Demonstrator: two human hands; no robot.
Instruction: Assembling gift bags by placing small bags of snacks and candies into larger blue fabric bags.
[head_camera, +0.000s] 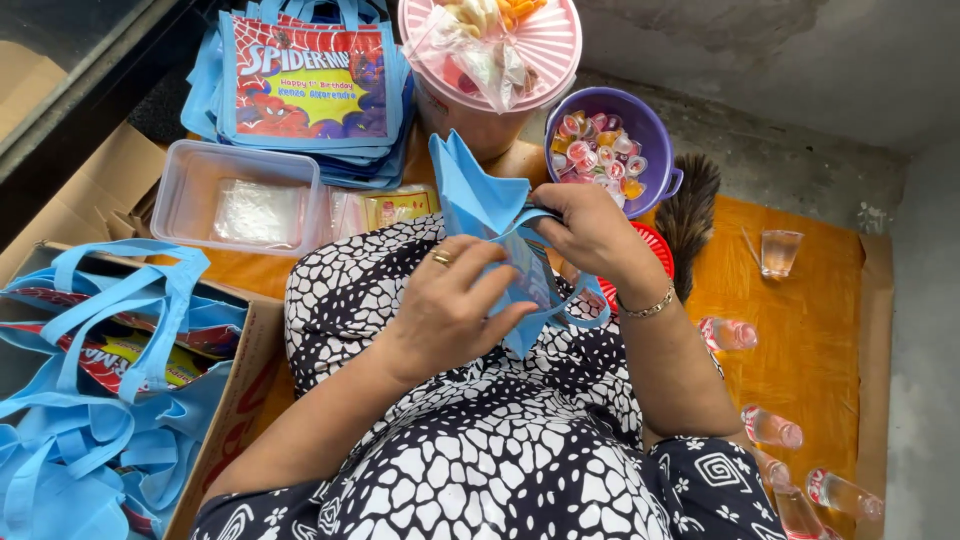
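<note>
A: Head view is showing both hands working on one blue cloth bag (490, 215) over the lap. The left hand (445, 305) is gripping the bag's lower edge, fingers curled around the fabric; the right hand (590, 225) is pinching the top near a handle loop.

B: What is looking risky to you?

A: I am judging that the thin fabric could be slipping out of the right fingers, since only a small fold is being held. The elbow is also hanging near the small bottles (728, 333); a sideways swing could be knocking them rolling across the orange mat (820, 330).

B: And the counts?

A: I am counting one purple bowl (655, 125) of jelly cups, one pink lid (550, 45) holding wrapped snacks, one clear plastic box (235, 200), one drinking glass (780, 250), and at least four small bottles. One stack of printed bags (310, 85) is sitting ahead; its number I cannot tell. Several more bags are filling the cardboard box (235, 400) on the left.
</note>
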